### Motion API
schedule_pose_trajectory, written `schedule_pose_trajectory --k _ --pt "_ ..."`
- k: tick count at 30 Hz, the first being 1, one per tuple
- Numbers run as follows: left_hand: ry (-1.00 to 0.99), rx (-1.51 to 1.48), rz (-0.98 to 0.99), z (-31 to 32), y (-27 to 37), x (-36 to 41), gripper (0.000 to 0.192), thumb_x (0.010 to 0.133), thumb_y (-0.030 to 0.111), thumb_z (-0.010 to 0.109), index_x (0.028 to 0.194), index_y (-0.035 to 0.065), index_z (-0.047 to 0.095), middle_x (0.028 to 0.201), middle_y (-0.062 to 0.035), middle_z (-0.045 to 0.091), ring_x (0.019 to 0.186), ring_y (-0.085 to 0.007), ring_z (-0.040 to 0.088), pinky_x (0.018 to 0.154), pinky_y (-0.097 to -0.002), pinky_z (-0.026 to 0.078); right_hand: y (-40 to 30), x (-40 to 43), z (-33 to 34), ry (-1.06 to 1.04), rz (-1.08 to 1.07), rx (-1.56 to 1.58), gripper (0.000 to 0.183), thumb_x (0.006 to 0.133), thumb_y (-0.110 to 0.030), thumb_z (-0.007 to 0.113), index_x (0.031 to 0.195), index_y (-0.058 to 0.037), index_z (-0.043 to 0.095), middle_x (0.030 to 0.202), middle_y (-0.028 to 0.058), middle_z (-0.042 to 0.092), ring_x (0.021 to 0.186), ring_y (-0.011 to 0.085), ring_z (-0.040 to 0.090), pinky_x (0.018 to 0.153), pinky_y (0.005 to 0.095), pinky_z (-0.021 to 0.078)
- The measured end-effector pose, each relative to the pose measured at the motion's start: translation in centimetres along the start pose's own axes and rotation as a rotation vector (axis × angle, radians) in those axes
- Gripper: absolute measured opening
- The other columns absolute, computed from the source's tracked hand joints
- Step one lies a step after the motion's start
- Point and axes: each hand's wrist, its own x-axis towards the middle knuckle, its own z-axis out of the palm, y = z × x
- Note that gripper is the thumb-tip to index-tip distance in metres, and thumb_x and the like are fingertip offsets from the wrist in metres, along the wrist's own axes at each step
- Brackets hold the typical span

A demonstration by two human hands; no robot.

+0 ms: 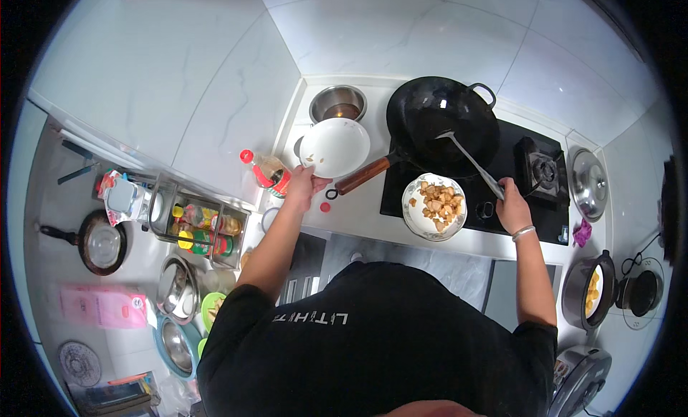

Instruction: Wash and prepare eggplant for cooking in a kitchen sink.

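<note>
My left hand (pixel 302 189) grips the near rim of a white dish (pixel 336 145) with a few small pale bits on it. Behind the dish, a stainless steel bowl (pixel 321 102) holds brownish liquid. In my right hand (pixel 513 211) is the handle of a metal wok spatula (pixel 477 164), its blade down inside a black wok (pixel 411 108). The wok's wooden handle (pixel 364 176) points toward my left hand. Between my arms, a patterned bowl (pixel 418 223) of browned, cut chunks of food sits at the cooktop's front edge.
A sauce bottle (pixel 267 169) with a red cap stands left of my left hand; a small red cap (pixel 325 207) lies nearby. A gas burner (pixel 544 169), a steel lid (pixel 590 186) and a dark pot (pixel 579 288) are at right. A condiment rack (pixel 201 207) stands at left.
</note>
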Motion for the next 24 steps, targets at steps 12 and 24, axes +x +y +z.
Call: schedule_pose_trajectory --k 12,24 --pt "-0.033 0.034 -0.124 0.7 -9.3 7.9 0.028 0.090 0.016 0.039 0.113 0.0000 0.040 0.100 -0.0174 0.056 0.079 -0.0285 0.064 0.064 -0.0372 0.053 -2.2 -3.2 0.6 0.104 0.052 0.100 0.033 0.086 -0.018 0.054 0.115 -0.0052 0.044 0.101 0.0202 0.059 0.086 0.0409 0.057 0.071 0.0450 0.0461" --pt "-0.126 -0.072 -0.222 2.0 -11.0 10.1 0.026 0.094 0.019 0.035 0.116 0.0049 0.037 0.100 -0.0125 0.058 0.080 -0.0230 0.064 0.074 -0.0327 0.048 -4.6 -4.9 0.1 -0.085 0.503 1.196 0.019 0.090 -0.019 0.051 0.104 -0.0063 0.051 0.068 0.0002 0.050 0.048 0.0068 0.039 0.042 0.0219 0.0330"
